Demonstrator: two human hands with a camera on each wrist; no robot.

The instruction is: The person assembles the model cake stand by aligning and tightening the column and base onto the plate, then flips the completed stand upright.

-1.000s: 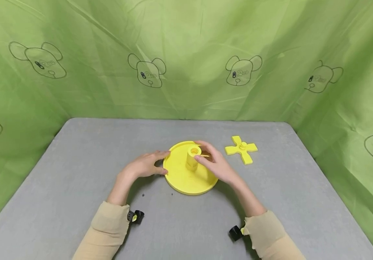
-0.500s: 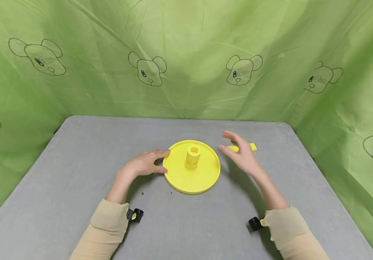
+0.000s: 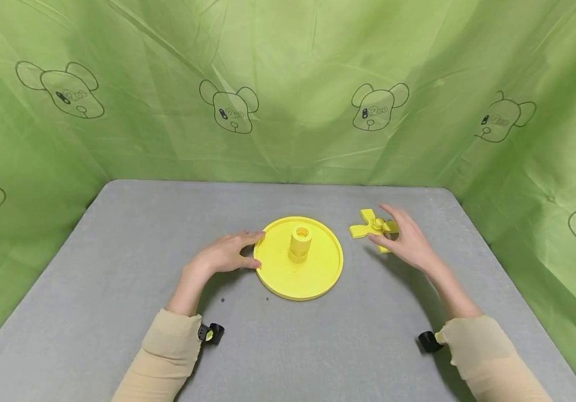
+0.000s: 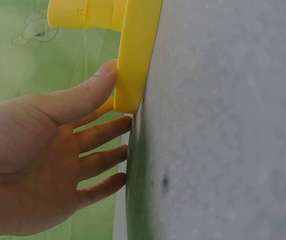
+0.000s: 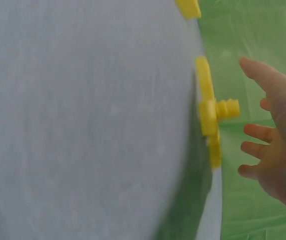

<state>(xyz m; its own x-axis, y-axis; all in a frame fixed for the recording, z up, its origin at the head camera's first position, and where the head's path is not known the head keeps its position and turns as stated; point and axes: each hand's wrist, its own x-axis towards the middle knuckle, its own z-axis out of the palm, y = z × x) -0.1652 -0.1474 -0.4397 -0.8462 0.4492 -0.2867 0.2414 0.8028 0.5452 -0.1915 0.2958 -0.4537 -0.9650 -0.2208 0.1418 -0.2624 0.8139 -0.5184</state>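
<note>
A round yellow tray (image 3: 288, 285) with a raised rim lies on the grey table, an upright yellow hollow post (image 3: 300, 241) standing at its middle. My left hand (image 3: 225, 254) rests at the tray's left edge, thumb and fingers spread; the left wrist view shows the thumb of that hand (image 4: 47, 135) against the tray's side (image 4: 135, 55). Over the right part of a yellow cross-shaped piece (image 3: 360, 230) hovers my right hand (image 3: 411, 243), fingers parted. In the right wrist view a gap separates this hand (image 5: 283, 135) from the cross's threaded stub (image 5: 228, 109).
Green curtains (image 3: 288, 151) printed with bear faces stand behind the table and along both sides. Small dark specks (image 3: 222, 300) dot the table (image 3: 288, 346) in front of the tray.
My right hand has let go of the post, leaving it standing on the tray, and has moved right to the cross piece. My left hand has stayed at the tray's edge.
</note>
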